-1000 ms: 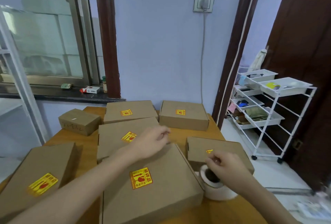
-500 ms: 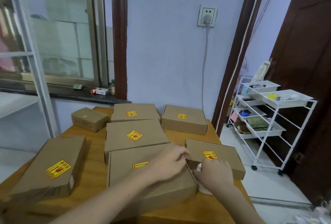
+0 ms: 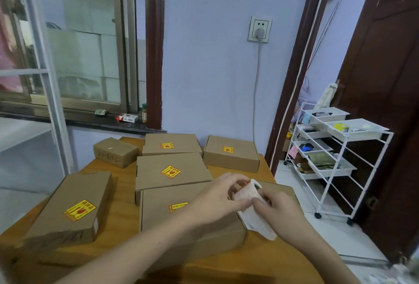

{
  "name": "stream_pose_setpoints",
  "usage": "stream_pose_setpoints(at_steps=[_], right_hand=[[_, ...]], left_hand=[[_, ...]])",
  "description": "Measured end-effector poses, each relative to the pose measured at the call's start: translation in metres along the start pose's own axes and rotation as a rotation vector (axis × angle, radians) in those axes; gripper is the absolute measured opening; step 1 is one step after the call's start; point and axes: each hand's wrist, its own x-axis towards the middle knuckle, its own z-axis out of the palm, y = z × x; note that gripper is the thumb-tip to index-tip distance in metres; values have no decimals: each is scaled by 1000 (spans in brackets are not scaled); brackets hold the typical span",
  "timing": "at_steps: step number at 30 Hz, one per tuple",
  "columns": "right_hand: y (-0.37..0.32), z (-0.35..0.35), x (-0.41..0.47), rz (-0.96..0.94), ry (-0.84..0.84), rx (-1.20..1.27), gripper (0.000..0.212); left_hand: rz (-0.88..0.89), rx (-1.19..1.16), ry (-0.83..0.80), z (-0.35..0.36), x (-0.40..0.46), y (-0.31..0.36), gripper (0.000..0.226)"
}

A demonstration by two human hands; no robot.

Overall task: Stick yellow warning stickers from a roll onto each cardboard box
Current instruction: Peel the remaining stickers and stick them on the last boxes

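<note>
The sticker roll is lifted off the wooden table, held between both hands above the right edge of the nearest box, with a loose white strip of backing paper trailing down from it toward the table. The left hand curls its fingers over the top and left side of the roll, gripping it; the right hand pinches the roll's lower right side and the strip with thumb and fingers. The nearest box carries a yellow sticker on its lid, partly seen at a shallow angle. Behind it, touching, lies a middle box with a tilted sticker, and farther back two more stickered boxes, one at centre and one to the right. A long stickered box lies at the left, well apart from the hands. A small box at the back left shows handwriting on its side and no yellow label on the faces in view. Another box lies mostly hidden behind the hands. A white wire trolley stands by the doorway at the right
</note>
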Motion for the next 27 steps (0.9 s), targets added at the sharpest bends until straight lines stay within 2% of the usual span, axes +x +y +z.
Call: stream_pose_setpoints(at_steps=[5,9,12,17,21,27], right_hand=[[-5,5,-4,-80,82,165,15],[-15,7,-5,-81,122,322,17],[-17,9,-3,-125,143,254,18],[-17,12,-2,-152,155,132,18],[-13,14,0,-156,119,111,17],[-10,16,-1,-158,59,104,11]], left_hand=[[16,-5,94,-14,-6,6,48],[85,49,72,-18,-12,12,50],[73,47,61,-24,-14,11,48],[57,-71,113,-36,-14,12,23],[67,17,144,-38,-13,12,23],[181,85,171,-39,-16,7,22]])
